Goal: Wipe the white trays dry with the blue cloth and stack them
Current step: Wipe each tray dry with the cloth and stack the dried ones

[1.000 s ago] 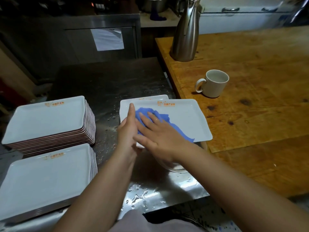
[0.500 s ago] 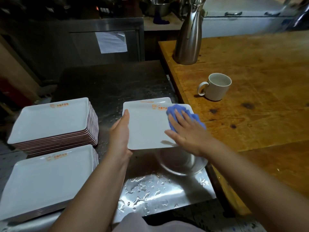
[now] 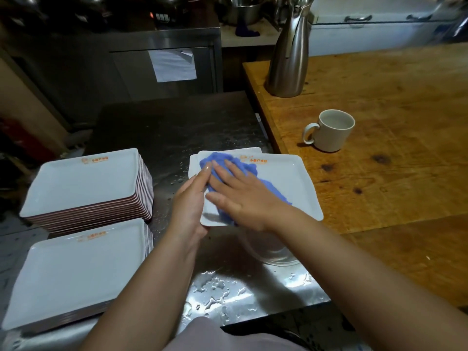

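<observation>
White tray (image 3: 283, 183), atop wet trays at steel desk (image 3: 228, 287) edge: gripped at left rim by left hand (image 3: 190, 201). Blue cloth (image 3: 229, 164) pressed flat under right hand (image 3: 243, 196), fingers straight. Advised: overlapping strokes into corners. Dried stacks (image 3: 86, 183) left; open room between. Mug (image 3: 329, 130) near.

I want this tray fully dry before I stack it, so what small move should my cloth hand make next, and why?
Probably sweep the blue cloth rightward. The right hand presses it flat on the tray's left part, beside the left hand gripping the edge, so the right side looks uncovered.
</observation>
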